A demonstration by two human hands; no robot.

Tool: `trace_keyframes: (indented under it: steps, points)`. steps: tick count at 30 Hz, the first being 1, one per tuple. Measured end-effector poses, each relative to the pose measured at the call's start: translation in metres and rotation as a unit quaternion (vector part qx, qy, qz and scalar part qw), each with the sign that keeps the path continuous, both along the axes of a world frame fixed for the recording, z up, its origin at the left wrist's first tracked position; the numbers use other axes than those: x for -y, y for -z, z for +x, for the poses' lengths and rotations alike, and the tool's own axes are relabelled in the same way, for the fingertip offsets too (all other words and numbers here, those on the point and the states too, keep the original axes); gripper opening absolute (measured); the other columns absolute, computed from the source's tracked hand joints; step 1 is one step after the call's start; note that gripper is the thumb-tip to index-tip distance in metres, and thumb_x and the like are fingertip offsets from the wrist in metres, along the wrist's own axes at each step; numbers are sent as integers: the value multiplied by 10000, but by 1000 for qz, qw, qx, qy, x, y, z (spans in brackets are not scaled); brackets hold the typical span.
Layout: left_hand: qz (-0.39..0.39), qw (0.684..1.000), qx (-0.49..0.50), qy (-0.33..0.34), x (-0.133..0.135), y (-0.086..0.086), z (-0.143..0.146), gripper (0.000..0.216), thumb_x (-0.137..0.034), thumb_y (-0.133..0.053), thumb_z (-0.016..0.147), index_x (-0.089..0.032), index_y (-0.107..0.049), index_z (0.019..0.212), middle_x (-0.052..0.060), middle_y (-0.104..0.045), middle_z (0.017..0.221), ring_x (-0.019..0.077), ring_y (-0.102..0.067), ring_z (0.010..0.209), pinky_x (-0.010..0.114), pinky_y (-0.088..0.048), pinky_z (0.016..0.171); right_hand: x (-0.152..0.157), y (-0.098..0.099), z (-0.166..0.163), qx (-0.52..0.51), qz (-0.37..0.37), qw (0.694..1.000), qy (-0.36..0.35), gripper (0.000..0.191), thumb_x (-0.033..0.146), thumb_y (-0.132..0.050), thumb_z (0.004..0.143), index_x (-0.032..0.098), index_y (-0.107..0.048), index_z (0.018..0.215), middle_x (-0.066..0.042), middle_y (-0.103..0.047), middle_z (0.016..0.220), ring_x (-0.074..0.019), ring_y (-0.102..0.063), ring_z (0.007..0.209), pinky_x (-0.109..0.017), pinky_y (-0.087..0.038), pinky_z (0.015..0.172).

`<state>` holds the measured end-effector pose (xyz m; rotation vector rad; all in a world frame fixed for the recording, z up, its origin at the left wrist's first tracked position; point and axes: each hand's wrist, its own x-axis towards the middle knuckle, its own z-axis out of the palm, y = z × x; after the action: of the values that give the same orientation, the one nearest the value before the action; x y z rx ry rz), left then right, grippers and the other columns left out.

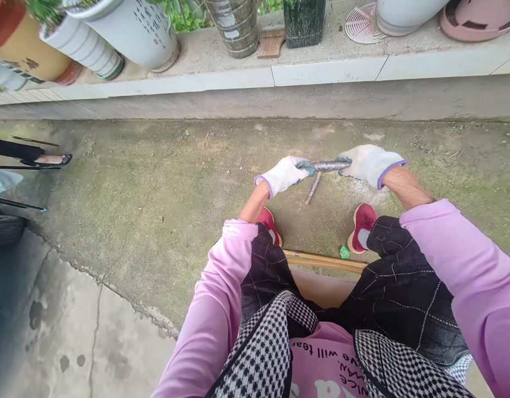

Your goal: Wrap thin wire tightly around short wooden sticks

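In white work gloves with dark fingertips and purple cuffs, both hands are out in front of me over the concrete ground. My left hand (287, 173) is closed on the left end of a short, dark grey ridged rod (327, 166) that looks wound with wire or cord. The fingers of my right hand (364, 163) close round its other end. From below the rod a thinner grey stick (314, 188) slants down to the left; whether it is joined to the rod I cannot tell. The gloves hide both rod ends.
A low ledge (321, 72) bears several flowerpots, among them a white pot with writing (132, 33). Under my legs lies a wooden bar (325, 260), with a small green wrapper (344, 252) near my right shoe. At left, another person's foot (51, 159) shows.
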<state>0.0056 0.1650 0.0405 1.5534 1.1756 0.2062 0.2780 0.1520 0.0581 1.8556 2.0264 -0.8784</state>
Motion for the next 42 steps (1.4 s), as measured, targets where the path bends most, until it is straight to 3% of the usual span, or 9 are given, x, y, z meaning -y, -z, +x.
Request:
trace_keyframes:
  steps: [6, 10, 14, 21, 25, 28, 32, 37, 42]
  points:
    - [56, 998, -8, 22, -11, 4, -14, 134, -188, -724, 853, -221, -682, 730, -54, -564, 720, 130, -442, 704, 315, -355, 698, 12, 5, 4, -35, -33, 998, -38, 137, 251, -883, 896, 287, -915, 1024, -65, -775, 789, -318, -756, 779, -408, -496, 717]
    - [13, 1000, -5, -12, -8, 1, -11, 42, -197, -759, 857, -201, -776, 819, -54, -621, 743, 119, -476, 687, 297, -376, 674, 16, 3, 3, -29, -50, 996, -69, 84, 299, -894, 850, 288, -810, 847, -24, -731, 725, -274, -721, 743, -375, -489, 707]
    - [-40, 998, 38, -35, -6, -3, -5, 56, -141, -791, 886, -177, -796, 843, -45, -668, 762, 105, -517, 684, 279, -428, 686, 24, -10, -1, -150, -129, 979, -55, 197, 440, -958, 799, 290, -842, 851, -3, -741, 741, -256, -748, 765, -339, -522, 679]
    - [-54, 989, 123, -61, -9, 4, 7, 232, -83, -724, 1091, -187, -770, 889, -14, -727, 754, 132, -658, 733, 262, -580, 778, 24, -26, -2, -432, -39, 886, 162, 496, 556, -1057, 736, 263, -903, 1106, -41, -788, 883, -246, -693, 764, -372, -601, 643]
    - [-99, 984, 137, -56, 4, -2, 19, 224, -38, -649, 1088, -163, -811, 996, -14, -728, 721, 129, -661, 663, 263, -586, 766, 12, -17, -7, -492, 54, 820, 286, 548, 571, -1098, 781, 292, -881, 1200, -7, -694, 819, -228, -633, 694, -390, -630, 606]
    - [-110, 985, 133, -21, 13, -4, 24, 235, -14, -644, 1051, -158, -822, 997, -29, -707, 689, 121, -643, 645, 241, -554, 741, 3, -10, -8, -502, 78, 806, 302, 523, 582, -1085, 852, 354, -872, 1272, -4, -720, 845, -248, -660, 713, -432, -704, 651]
    - [-95, 990, 108, 12, 16, -6, 23, 218, -39, -653, 1023, -169, -825, 987, -57, -667, 669, 105, -592, 622, 211, -495, 688, -5, -7, -1, -419, 137, 836, 326, 352, 377, -991, 955, 285, -867, 1271, -24, -787, 895, -249, -678, 785, -403, -679, 746]
    - [-82, 993, 79, 27, 14, -19, 15, 160, -92, -697, 956, -167, -836, 975, -63, -652, 709, 97, -547, 612, 219, -478, 659, -8, -8, 7, -49, 141, 979, 138, 282, 280, -830, 1126, 181, -918, 1376, -175, -939, 1193, -336, -773, 1029, -417, -542, 855]
    - [-67, 997, 46, -15, 4, -28, 3, 117, -110, -732, 968, -158, -838, 980, -44, -676, 772, 84, -580, 645, 204, -452, 626, -4, 6, 8, 51, 34, 998, 20, 416, 317, -767, 1144, 180, -944, 1493, -213, -949, 1302, -348, -824, 1032, -413, -535, 837]
